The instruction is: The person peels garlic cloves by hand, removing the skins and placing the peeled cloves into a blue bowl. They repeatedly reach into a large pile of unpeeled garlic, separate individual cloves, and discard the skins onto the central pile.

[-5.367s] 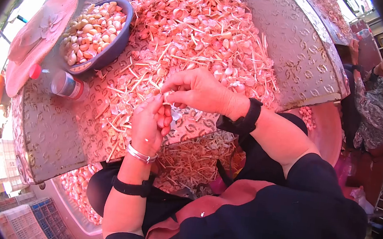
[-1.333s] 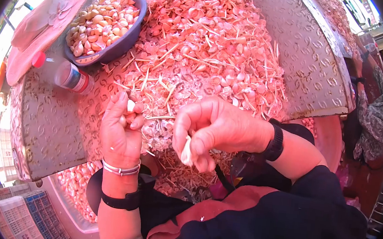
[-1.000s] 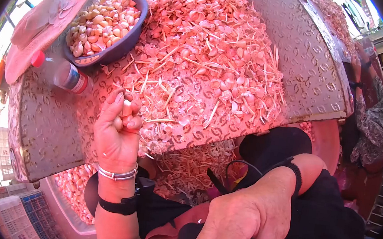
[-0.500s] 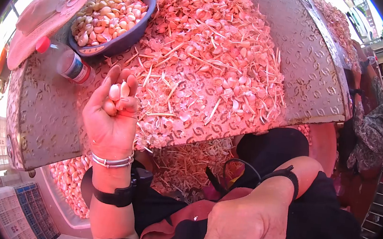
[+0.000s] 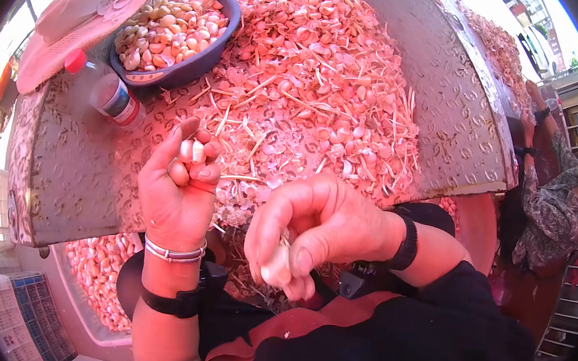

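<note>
My left hand (image 5: 179,190) is palm up over the near left part of the metal table, its fingers curled round several garlic cloves (image 5: 192,152). To its right, over my lap, my right hand (image 5: 325,234) pinches a whitish piece of garlic (image 5: 277,264) between thumb and fingers. Beyond both hands lies a big heap of garlic cloves, skins and stems (image 5: 315,63). A blue bowl (image 5: 231,23) full of cloves stands past my left hand.
A clear bottle with a red cap (image 5: 116,99) lies left of the bowl, beside a straw hat (image 5: 74,10). Below the metal table (image 5: 77,186) is a white tub (image 5: 70,284) of cloves. Another person (image 5: 557,209) works at the right, near plastic crates (image 5: 29,308) at lower left.
My right hand has risen from the lower right toward my left hand, and the garlic in it now shows. My left hand has shifted slightly right, still holding cloves.
</note>
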Tool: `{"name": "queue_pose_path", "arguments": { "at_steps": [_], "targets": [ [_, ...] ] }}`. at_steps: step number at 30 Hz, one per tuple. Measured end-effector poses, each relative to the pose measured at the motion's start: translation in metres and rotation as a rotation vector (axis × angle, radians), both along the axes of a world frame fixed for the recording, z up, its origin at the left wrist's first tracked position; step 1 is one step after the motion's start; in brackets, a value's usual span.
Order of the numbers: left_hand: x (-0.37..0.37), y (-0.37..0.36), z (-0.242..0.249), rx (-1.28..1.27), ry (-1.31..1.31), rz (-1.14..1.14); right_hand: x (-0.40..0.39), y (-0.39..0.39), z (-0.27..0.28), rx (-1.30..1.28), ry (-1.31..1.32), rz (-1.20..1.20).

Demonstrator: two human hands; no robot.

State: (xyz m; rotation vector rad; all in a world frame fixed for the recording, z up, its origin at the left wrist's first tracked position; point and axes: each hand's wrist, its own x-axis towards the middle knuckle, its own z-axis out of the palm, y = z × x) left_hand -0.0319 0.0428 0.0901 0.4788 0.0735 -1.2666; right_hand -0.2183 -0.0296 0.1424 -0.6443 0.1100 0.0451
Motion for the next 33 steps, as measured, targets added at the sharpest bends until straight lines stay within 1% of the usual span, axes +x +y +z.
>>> {"name": "queue_pose_path", "arguments": {
  "at_steps": [1, 3, 6, 7, 10, 12, 13, 15, 16, 18, 19, 21, 22, 24, 25, 27, 28, 30, 31, 33],
  "targets": [
    [0.002, 0.001, 0.001, 0.028, -0.026, 0.012, 0.008, -0.006, -0.013, -0.051, 0.014, -0.13],
    [0.006, 0.002, 0.001, 0.024, -0.041, 0.041, 0.02, -0.022, -0.037, -0.131, 0.148, -0.285],
    [0.014, 0.006, 0.003, -0.007, -0.025, 0.124, 0.034, -0.037, -0.053, -0.215, 0.268, -0.405],
    [0.016, 0.007, 0.004, -0.015, -0.025, 0.134, 0.042, -0.042, -0.057, -0.224, 0.265, -0.395],
    [0.021, 0.009, 0.003, 0.018, -0.05, 0.146, 0.074, -0.069, -0.068, -0.269, 0.263, -0.515],
    [0.022, 0.009, 0.004, 0.021, -0.059, 0.154, 0.112, -0.091, -0.052, -0.34, 0.171, -0.592],
    [0.022, 0.009, 0.004, 0.034, -0.063, 0.151, 0.131, -0.109, -0.052, -0.363, 0.087, -0.612],
    [0.024, 0.009, 0.004, 0.025, -0.065, 0.148, 0.158, -0.134, -0.05, -0.526, 0.207, -0.636],
    [0.026, 0.009, 0.004, 0.019, -0.06, 0.146, 0.158, -0.134, -0.052, -0.529, 0.206, -0.635],
    [0.029, 0.01, 0.004, 0.014, -0.045, 0.145, 0.151, -0.134, -0.058, -0.765, 0.44, -0.53],
    [0.031, 0.012, 0.006, 0.006, -0.044, 0.154, 0.143, -0.136, -0.064, -0.763, 0.451, -0.526],
    [0.03, 0.015, 0.003, 0.016, -0.028, 0.149, 0.112, -0.139, -0.078, -1.531, 0.639, -0.4],
    [0.03, 0.015, 0.002, -0.013, -0.031, 0.14, 0.096, -0.136, -0.082, -1.528, 0.649, -0.394],
    [0.027, 0.013, 0.001, -0.034, -0.017, 0.115, 0.064, -0.117, -0.089, -2.356, 0.581, -0.386],
    [0.025, 0.012, 0.002, -0.034, -0.016, 0.11, 0.057, -0.109, -0.094, -2.355, 0.587, -0.386],
    [0.022, 0.01, 0.003, -0.001, -0.027, 0.086, 0.048, -0.095, -0.109, -1.869, 0.647, -0.166],
    [0.021, 0.009, 0.003, 0.0, -0.029, 0.081, 0.048, -0.086, -0.116, -1.866, 0.65, -0.17],
    [0.021, 0.007, 0.0, 0.028, -0.065, 0.087, 0.053, -0.069, -0.128, -2.032, 0.487, -0.37],
    [0.022, 0.007, -0.002, 0.031, -0.067, 0.087, 0.056, -0.067, -0.13, -2.029, 0.486, -0.371],
    [0.023, 0.007, -0.004, 0.011, -0.054, 0.079, 0.059, -0.066, -0.132, -2.167, 0.439, -0.309]
  ]
}}
